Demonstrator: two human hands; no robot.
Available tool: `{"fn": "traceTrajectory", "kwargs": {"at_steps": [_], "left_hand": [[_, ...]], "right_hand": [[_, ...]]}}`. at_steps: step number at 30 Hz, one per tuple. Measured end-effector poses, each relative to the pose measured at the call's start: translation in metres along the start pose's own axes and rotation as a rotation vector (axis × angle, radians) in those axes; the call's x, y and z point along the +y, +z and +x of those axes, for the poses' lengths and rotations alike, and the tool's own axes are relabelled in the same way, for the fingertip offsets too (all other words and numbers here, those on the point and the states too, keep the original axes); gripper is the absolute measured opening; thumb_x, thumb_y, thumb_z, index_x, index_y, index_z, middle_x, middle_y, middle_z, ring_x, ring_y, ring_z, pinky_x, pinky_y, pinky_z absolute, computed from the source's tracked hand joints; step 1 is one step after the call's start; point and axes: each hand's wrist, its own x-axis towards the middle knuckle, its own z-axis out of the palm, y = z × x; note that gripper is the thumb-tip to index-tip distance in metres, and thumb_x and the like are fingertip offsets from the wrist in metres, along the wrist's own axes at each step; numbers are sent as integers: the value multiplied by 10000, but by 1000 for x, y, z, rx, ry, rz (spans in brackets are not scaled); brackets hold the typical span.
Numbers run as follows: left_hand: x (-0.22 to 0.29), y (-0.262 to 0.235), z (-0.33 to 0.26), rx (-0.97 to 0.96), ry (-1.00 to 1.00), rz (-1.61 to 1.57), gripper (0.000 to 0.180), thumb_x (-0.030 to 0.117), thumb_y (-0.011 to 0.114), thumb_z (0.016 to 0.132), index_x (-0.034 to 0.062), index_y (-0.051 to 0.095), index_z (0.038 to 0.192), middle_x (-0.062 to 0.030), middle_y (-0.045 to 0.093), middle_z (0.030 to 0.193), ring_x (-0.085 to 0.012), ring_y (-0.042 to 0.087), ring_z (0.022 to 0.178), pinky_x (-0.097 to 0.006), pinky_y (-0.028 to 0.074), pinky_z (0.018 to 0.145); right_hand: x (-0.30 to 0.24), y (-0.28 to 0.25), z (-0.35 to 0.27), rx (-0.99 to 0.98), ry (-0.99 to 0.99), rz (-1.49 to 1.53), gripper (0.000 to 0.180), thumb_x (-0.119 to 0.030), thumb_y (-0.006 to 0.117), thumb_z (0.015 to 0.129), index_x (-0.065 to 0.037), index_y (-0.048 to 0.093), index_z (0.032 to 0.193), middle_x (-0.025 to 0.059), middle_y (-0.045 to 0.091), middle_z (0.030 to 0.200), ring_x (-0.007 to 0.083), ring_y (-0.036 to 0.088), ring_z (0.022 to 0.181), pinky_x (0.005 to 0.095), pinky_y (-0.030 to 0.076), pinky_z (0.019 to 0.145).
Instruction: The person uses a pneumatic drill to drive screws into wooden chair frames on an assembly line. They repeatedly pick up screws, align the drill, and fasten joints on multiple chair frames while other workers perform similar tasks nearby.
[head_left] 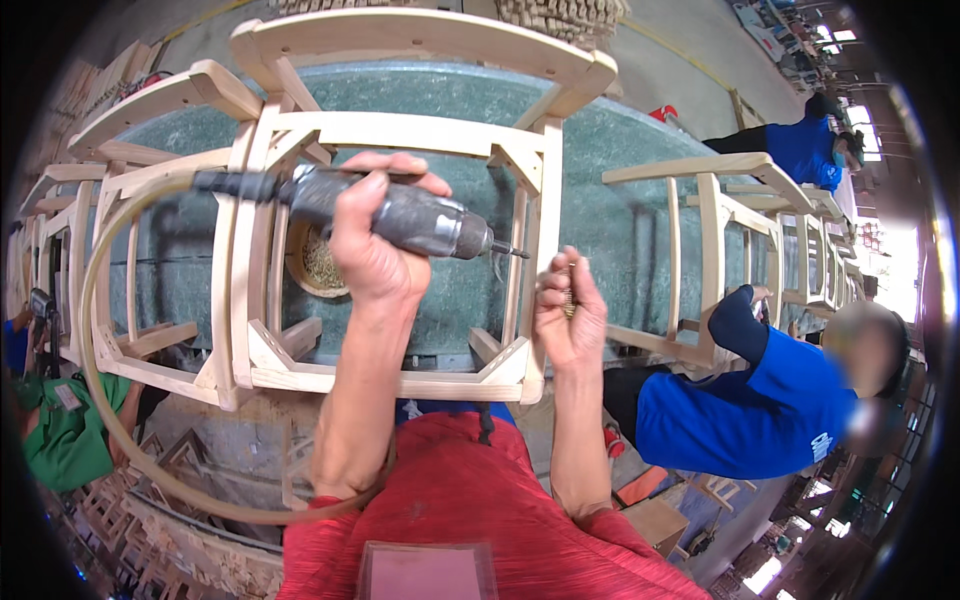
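My left hand is wrapped around a dark grey power screwdriver, its bit pointing right toward the frame's right side. A tan hose runs from the tool's back end and loops down past my left arm. Brass-coloured screws are pinched in the fingers of my right hand, just right of the bit tip. Beneath both hands stands a pale wooden chair frame with corner blocks. Inside it, partly hidden behind my left wrist, sits a round bowl of small screws.
The frame rests on a green worktable. More chair frames stand close on the left and right. A person in blue works close on my right, another person in blue farther off. Someone in green is at left.
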Motion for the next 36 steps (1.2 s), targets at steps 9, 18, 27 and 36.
{"fn": "traceTrajectory", "kwargs": {"at_steps": [9,18,27,36], "left_hand": [[20,9,-31,93,288,-1,272,239,578,809,78,591,1028,-149,653,940,-292,660,763,-470,538,773],[-10,-39,15,442,211,-62,284,234,615,847,71,510,1055,-127,655,927,-275,656,783,-448,528,729],[-50,-60,55,697,88,-201,357,208,691,802,17,506,1041,-121,645,896,-238,655,746,-403,539,693],[-74,-54,63,735,0,-153,281,246,658,822,45,572,999,-96,655,900,-236,660,801,-400,515,743]], "right_hand": [[59,39,7,-19,41,38,217,-197,636,962,-37,614,1108,51,611,873,111,606,734,207,551,621],[50,34,29,51,168,-244,272,-114,596,978,8,560,1219,82,628,958,131,629,800,235,577,695],[-47,6,72,-186,30,10,202,-170,572,995,-12,573,1120,66,596,935,142,607,816,256,575,680],[-51,-16,134,-139,-108,165,222,-98,541,997,31,544,1179,110,618,1051,168,621,847,275,580,755]]}}
